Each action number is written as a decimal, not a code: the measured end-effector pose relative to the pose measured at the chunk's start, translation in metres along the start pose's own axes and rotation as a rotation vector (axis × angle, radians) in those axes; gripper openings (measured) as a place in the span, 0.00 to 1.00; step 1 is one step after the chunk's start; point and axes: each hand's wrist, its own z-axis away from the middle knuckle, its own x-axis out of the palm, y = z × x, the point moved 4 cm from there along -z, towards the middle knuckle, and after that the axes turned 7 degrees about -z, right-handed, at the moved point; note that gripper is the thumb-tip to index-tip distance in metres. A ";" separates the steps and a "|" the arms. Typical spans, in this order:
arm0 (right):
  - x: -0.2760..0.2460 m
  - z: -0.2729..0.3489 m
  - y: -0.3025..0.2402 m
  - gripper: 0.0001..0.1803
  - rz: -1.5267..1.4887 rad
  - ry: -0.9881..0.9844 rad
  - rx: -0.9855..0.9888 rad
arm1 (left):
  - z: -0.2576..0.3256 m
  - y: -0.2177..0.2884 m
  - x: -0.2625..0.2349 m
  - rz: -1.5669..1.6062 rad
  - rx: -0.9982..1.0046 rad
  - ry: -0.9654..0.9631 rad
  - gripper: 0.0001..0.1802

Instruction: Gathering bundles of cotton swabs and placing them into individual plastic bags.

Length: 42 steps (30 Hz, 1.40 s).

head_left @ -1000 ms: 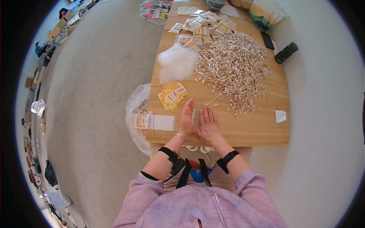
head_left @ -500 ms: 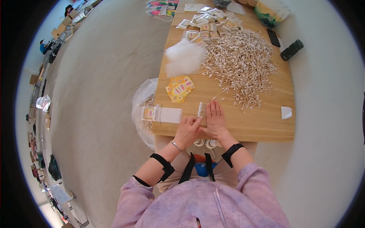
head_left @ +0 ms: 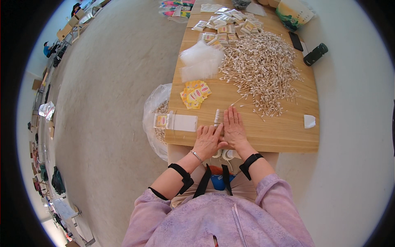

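Hands (head_left: 222, 136) flat beside yellow labels (head_left: 195, 94) and white packet (head_left: 176, 122).

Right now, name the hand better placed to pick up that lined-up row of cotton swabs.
Probably the right hand: it lies flat beside the small row of cotton swabs, fingertips level with it. The left hand rests nearer the table edge, behind the row.

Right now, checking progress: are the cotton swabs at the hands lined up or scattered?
Lined up: the small swab row lies side by side beside the flat right hand, apart from the loose heap.
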 end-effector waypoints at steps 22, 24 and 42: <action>0.002 0.000 0.001 0.52 -0.020 0.025 -0.010 | -0.007 -0.001 0.007 -0.011 -0.055 -0.081 0.48; 0.001 0.000 0.000 0.52 -0.010 0.022 -0.008 | -0.008 -0.001 0.008 -0.003 -0.056 -0.119 0.48; 0.013 0.000 0.008 0.48 0.353 0.092 -0.022 | -0.022 -0.004 0.005 0.070 -0.094 -0.172 0.46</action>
